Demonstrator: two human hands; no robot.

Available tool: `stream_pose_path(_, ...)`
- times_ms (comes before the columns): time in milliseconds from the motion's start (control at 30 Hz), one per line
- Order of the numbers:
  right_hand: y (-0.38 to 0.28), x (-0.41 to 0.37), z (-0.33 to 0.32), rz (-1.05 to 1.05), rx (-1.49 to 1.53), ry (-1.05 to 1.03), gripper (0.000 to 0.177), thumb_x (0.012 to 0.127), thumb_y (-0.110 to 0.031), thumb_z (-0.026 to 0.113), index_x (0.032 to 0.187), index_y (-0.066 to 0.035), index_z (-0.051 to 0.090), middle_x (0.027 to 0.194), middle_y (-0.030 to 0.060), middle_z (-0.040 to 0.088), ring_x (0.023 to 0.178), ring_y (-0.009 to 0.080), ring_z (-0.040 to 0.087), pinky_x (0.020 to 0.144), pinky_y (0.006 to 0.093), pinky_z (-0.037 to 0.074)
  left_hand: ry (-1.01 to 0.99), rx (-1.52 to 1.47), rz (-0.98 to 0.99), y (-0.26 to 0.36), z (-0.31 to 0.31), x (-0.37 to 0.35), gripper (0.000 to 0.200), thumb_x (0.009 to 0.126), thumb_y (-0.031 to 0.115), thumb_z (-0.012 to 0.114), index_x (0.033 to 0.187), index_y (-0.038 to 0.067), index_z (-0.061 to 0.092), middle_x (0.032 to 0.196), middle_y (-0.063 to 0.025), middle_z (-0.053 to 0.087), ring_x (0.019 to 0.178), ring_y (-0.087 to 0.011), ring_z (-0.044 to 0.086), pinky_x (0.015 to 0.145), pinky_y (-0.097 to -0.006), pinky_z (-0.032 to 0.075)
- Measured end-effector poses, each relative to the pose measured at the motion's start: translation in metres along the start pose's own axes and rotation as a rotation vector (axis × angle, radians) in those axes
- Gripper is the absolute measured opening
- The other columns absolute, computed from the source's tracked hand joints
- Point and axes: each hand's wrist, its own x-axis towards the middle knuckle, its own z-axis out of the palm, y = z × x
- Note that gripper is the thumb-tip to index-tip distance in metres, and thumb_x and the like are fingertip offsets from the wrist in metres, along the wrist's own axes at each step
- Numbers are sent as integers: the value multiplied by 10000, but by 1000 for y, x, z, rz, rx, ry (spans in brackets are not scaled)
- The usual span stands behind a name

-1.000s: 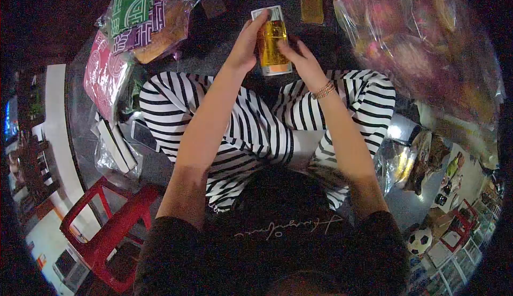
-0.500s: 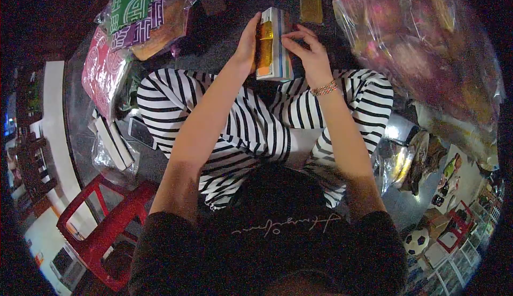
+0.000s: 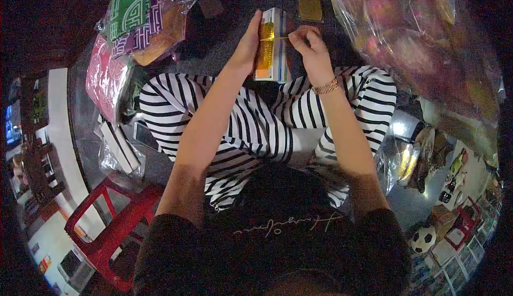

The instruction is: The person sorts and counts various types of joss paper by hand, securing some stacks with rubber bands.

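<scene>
My left hand (image 3: 249,45) is wrapped along the left side of an upright oblong pack (image 3: 278,55). The pack has a shiny gold front, white edges and blue stripes down its right side. A thin yellow band (image 3: 281,38), which looks like a rubber band, crosses the gold face and stretches out to the right. Its far end is pinched in the fingers of my right hand (image 3: 312,50), a little apart from the pack. Beyond that hand, a flat gold rectangular piece (image 3: 310,5) lies on the dark floor.
Plastic-wrapped green, purple and red packages (image 3: 133,15) lie at the upper left. A large clear bag with pinkish contents (image 3: 411,34) fills the upper right. A phone (image 3: 145,134) is beside my left knee, near a red plastic stool (image 3: 115,226). A football (image 3: 423,240) sits lower right.
My right hand has moved slightly right, away from the pack, and the yellow band now stretches between them. My left hand keeps its hold on the pack.
</scene>
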Motion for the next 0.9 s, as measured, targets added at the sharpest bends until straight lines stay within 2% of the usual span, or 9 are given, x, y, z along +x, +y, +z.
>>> stream_pose_path(100, 5, 2, -1, -107, -141, -39, 167, 789, -163, 602, 854, -13, 570, 932, 66, 490, 935, 166, 466, 836, 272, 364, -46, -38, -10, 1, -1, -1, 465, 876, 506, 353, 936, 94, 561, 791, -29, 594, 654, -130, 571, 612, -282, 495)
stream_pose_path(167, 1, 4, -1, -202, -214, -29, 182, 767, -173, 600, 810, -10, 534, 906, 106, 498, 911, 260, 487, 827, 342, 375, -47, -6, -32, 5, -1, -4, 466, 876, 504, 352, 935, 93, 561, 791, -30, 596, 657, -129, 575, 617, -281, 497)
stream_pose_path(367, -8, 3, -8, -331, -318, 39, 186, 767, -144, 591, 836, -6, 488, 899, 112, 483, 896, 272, 484, 799, 340, 388, -49, 107, -26, 3, -4, 2, 459, 873, 499, 374, 944, 87, 563, 798, -33, 601, 663, -120, 577, 609, -270, 494)
stream_pose_path(600, 1, 4, -9, -274, -279, 107, 217, 840, -225, 536, 853, -10, 515, 912, 66, 472, 847, 169, 484, 771, 272, 389, -126, 83, -53, -2, -6, 7, 427, 868, 476, 408, 943, 84, 560, 812, -36, 594, 672, -106, 559, 639, -248, 474)
stream_pose_path(700, -1, 3, -6, -85, -41, -76, 220, 867, -252, 500, 827, -36, 508, 798, 11, 462, 678, 92, 432, 637, 215, 371, -78, 105, -17, -2, -11, 3, 421, 865, 469, 420, 956, 82, 558, 827, -31, 594, 682, -103, 552, 646, -246, 467)
stream_pose_path(767, -9, 3, -14, 190, 179, -338, 232, 883, -275, 467, 787, -65, 489, 689, -39, 409, 555, 37, 309, 502, 174, 271, -70, 136, -31, -1, -10, 0, 421, 865, 467, 420, 949, 80, 562, 810, -27, 594, 660, -104, 548, 632, -246, 465)
stream_pose_path(800, -15, 4, -17, 189, 181, -338, 232, 883, -275, 467, 787, -65, 489, 689, -39, 409, 555, 37, 309, 502, 174, 271, -66, 173, -48, -1, -9, -1, 420, 866, 464, 420, 941, 78, 566, 793, -23, 593, 639, -104, 544, 618, -247, 464)
stream_pose_path(867, -23, 4, -23, 505, 351, -452, 271, 882, -290, 453, 702, -88, 467, 601, -53, 365, 482, 26, 252, 444, 170, 194, -122, 165, -99, -5, -8, -1, 427, 865, 466, 419, 927, 73, 573, 768, -23, 591, 620, -104, 542, 603, -244, 459)
stream_pose_path(900, -20, 5, -28, 504, 354, -450, 271, 882, -290, 453, 702, -88, 467, 601, -53, 365, 482, 26, 252, 444, 170, 194, -178, 153, -150, -5, -2, -3, 434, 864, 468, 419, 912, 67, 579, 744, -23, 589, 601, -103, 539, 589, -241, 455)
